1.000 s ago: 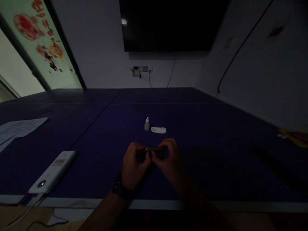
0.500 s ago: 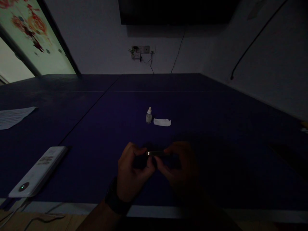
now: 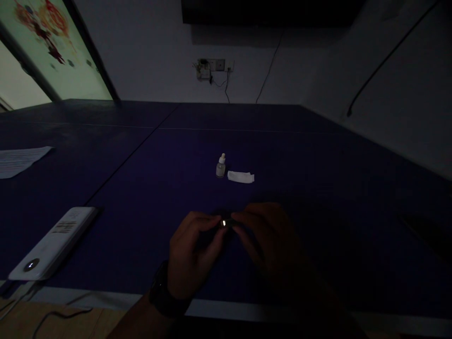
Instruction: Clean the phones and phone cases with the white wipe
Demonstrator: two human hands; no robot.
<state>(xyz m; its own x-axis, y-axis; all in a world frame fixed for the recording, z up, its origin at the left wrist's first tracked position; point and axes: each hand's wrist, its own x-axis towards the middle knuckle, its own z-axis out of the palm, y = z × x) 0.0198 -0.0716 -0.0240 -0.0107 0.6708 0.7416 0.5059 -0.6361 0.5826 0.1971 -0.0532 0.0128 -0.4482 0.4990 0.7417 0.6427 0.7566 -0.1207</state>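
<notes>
Both hands meet above the blue table, near its front edge. My left hand (image 3: pixel 190 249), with a dark watch on the wrist, pinches one end of a small dark object with a shiny metallic band (image 3: pixel 224 223). At its other end, the fingertips of my right hand (image 3: pixel 266 230) are closed on it. Dim light and the fingers hide most of this object, so its kind is unclear. Beyond the hands stands a small dropper bottle (image 3: pixel 221 168) with a white cap. Just right of the bottle lies a folded white tissue or cloth (image 3: pixel 240 177).
A white device (image 3: pixel 58 240) with a lit round display lies on the table (image 3: pixel 141 188) at left, cables at its near end. Printed paper (image 3: pixel 23 160) rests farther left. A dark flat object (image 3: pixel 423 235) is faintly visible at right. A screen (image 3: pixel 268 12) hangs on the wall.
My right hand's fingertips have moved left along the small object, closer to the left fingertips, and its thumb has drawn back. The view has shifted slightly.
</notes>
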